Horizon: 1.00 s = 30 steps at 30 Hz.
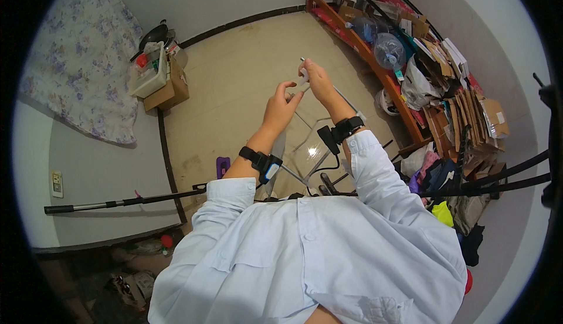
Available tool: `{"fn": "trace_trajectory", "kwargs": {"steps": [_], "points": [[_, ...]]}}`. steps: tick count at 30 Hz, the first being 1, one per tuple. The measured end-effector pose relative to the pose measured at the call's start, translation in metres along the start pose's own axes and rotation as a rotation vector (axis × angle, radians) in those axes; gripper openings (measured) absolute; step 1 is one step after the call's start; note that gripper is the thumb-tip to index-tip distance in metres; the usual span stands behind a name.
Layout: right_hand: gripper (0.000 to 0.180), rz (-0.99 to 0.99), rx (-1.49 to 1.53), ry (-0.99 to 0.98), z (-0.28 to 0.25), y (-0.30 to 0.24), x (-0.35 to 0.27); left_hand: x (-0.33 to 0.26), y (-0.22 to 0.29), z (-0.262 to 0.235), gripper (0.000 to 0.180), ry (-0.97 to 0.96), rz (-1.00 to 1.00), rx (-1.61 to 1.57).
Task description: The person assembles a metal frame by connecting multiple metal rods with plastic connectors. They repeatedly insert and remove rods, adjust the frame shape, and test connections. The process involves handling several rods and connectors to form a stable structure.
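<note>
My right hand (317,80) is closed round a slim metal tube (302,59), whose end sticks out above the fingers. A small whitish piece (303,78) shows beside that grip, between the two hands. Just left of it, my left hand (282,103) has its thumb and index finger brought together near a thin pale part; what exactly they pinch is too small to make out. Below the hands stands a frame of grey metal tubes (317,164), partly hidden by my forearms. Whether the held tube joins this frame cannot be told.
An orange wooden bed frame (375,60) at the right bears flattened cardboard (463,121), a clear water jug (389,51) and bags. At the left, a white bin (153,72) sits by a cardboard box (169,89). A black-and-silver pole (123,202) and a purple object (223,167) lie nearer.
</note>
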State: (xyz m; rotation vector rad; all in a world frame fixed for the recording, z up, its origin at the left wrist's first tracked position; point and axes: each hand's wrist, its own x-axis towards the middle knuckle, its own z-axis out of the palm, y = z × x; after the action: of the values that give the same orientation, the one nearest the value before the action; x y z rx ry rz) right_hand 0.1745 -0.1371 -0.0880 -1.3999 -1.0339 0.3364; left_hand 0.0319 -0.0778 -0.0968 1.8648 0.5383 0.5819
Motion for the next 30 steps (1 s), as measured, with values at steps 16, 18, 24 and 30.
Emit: {"fn": "trace_trajectory", "kwargs": {"steps": [16,18,24,30], "points": [[0.031,0.114,0.363,-0.129,0.021,0.021,-0.011,0.007,-0.005,-0.028,0.028,0.031,-0.013,0.157],[0.029,0.130,0.298,-0.152,0.020,0.019,-0.012,0.009,-0.005,-0.034,0.028,0.037,-0.005,0.160],[0.025,0.115,0.165,-0.304,0.016,0.009,-0.015,0.006,-0.004,-0.039,0.030,0.083,0.045,0.111],[0.022,0.056,0.071,-0.364,0.032,-0.005,-0.027,0.006,0.011,-0.045,0.041,0.148,0.067,0.390]]}}
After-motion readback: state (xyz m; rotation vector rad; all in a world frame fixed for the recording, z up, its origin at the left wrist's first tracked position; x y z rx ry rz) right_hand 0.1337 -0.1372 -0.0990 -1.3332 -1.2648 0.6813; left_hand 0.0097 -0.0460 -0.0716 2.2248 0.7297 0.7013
